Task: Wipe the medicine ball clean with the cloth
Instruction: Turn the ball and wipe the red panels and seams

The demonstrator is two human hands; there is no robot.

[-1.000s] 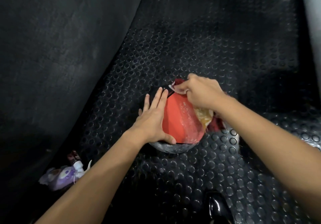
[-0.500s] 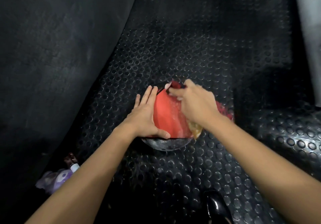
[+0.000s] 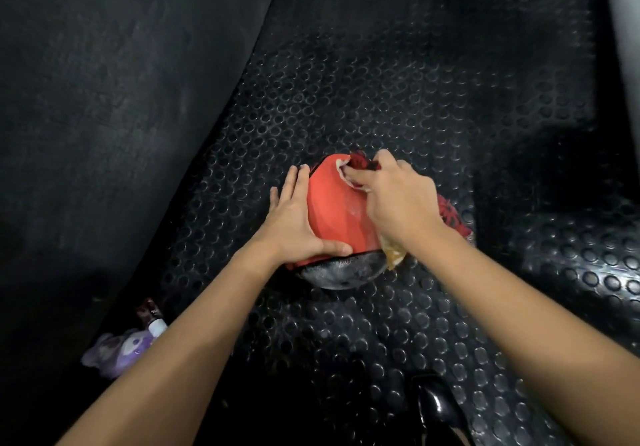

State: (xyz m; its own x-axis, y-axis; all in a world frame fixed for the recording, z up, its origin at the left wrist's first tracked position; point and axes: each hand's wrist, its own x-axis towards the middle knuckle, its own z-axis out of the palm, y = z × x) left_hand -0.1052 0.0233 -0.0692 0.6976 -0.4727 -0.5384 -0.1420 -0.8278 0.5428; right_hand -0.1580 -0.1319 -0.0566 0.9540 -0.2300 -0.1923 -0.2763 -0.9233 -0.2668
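The medicine ball (image 3: 334,215), red on top and black below, sits on the studded rubber floor mat (image 3: 381,99). The left hand (image 3: 294,222) lies flat against its left side, fingers straight and thumb hooked along the lower red edge, steadying it. The right hand (image 3: 398,199) has its fingers curled round a bunched cloth (image 3: 360,168), pressing it onto the upper right of the ball. To wipe well, keep the left palm firm so the ball cannot roll, drag the cloth in overlapping strokes across the red panel, then turn the ball to reach the dull black underside. A small purple toy (image 3: 116,350) lies well apart at the mat's left edge
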